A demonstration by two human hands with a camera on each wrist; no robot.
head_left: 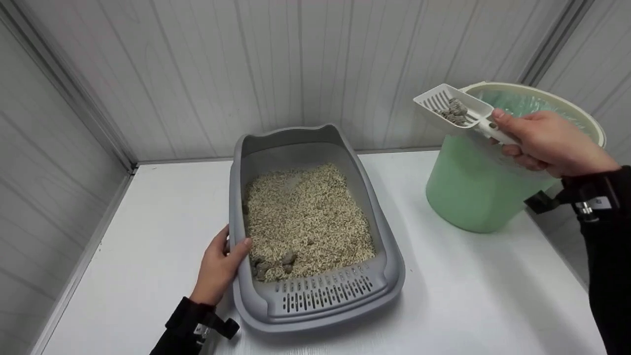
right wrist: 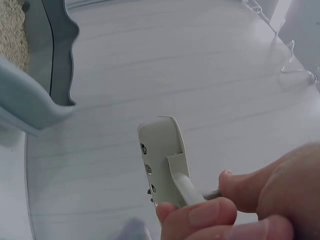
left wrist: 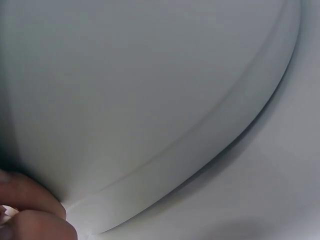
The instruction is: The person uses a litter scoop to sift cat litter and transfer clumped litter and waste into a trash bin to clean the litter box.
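Observation:
A grey litter box filled with pale granules sits on the white table. Grey clumps lie near its front left corner. My left hand grips the box's left rim, thumb over the edge; the left wrist view shows only the box's grey wall and my fingertips. My right hand holds a white slotted scoop by its handle, carrying grey clumps, beside the rim of a green bin. In the right wrist view the scoop appears from behind.
The green bin has a cream rim and a green liner and stands at the table's right rear. White panelled walls close in the back and left. Bare table surface lies to the left of the box and in front of the bin.

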